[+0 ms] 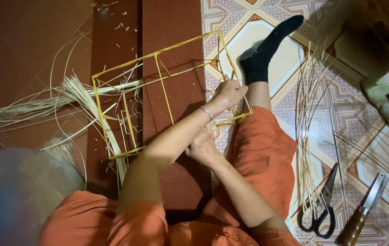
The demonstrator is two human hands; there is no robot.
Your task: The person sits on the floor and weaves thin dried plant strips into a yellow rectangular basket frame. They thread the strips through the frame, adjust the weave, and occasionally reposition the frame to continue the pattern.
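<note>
In the head view, the yellow cane frame lying on the floor is gripped at its near corner by the closed left hand, while the right hand, grip unclear, sits below; the thin corner joint could be bent.

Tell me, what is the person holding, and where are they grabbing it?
The left hand grips the yellow stick frame at its corner nearest the knee. The right hand sits just below it; what it holds cannot be told.
</note>
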